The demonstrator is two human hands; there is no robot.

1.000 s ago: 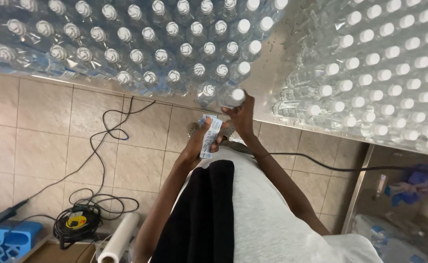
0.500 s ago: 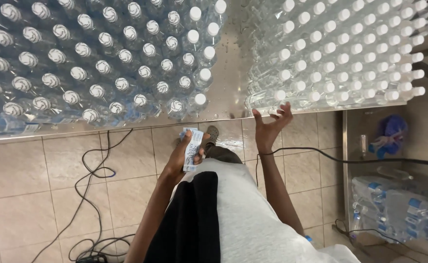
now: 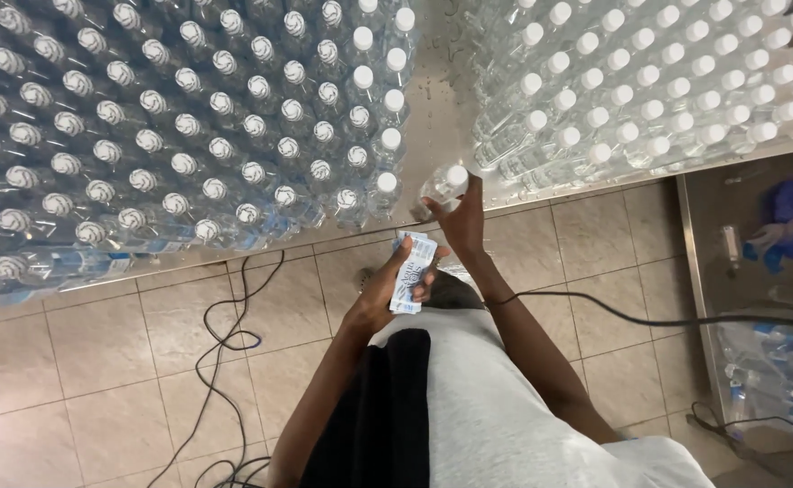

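Observation:
My right hand point(image 3: 461, 220) grips a clear plastic bottle point(image 3: 439, 188) with a white cap, held at the front edge of the metal table point(image 3: 433, 108) between two blocks of bottles. My left hand point(image 3: 393, 286) holds a small stack of white and blue labels point(image 3: 412, 271) just below the table edge. To the left stands a block of labelled bottles point(image 3: 171, 136) with wrapped caps. To the right stands a block of plain bottles point(image 3: 649, 81) with white caps.
A tiled floor point(image 3: 98, 361) lies below, with a black cable point(image 3: 225, 343) looping across it. Another cable point(image 3: 649, 318) runs right past my right forearm. A metal shelf point(image 3: 758, 298) at the right holds blue items and wrapped bottles.
My right hand, open near the right block half a second ago, has closed on a bottle and brought it to the gap between the blocks. The left hand keeps the labels.

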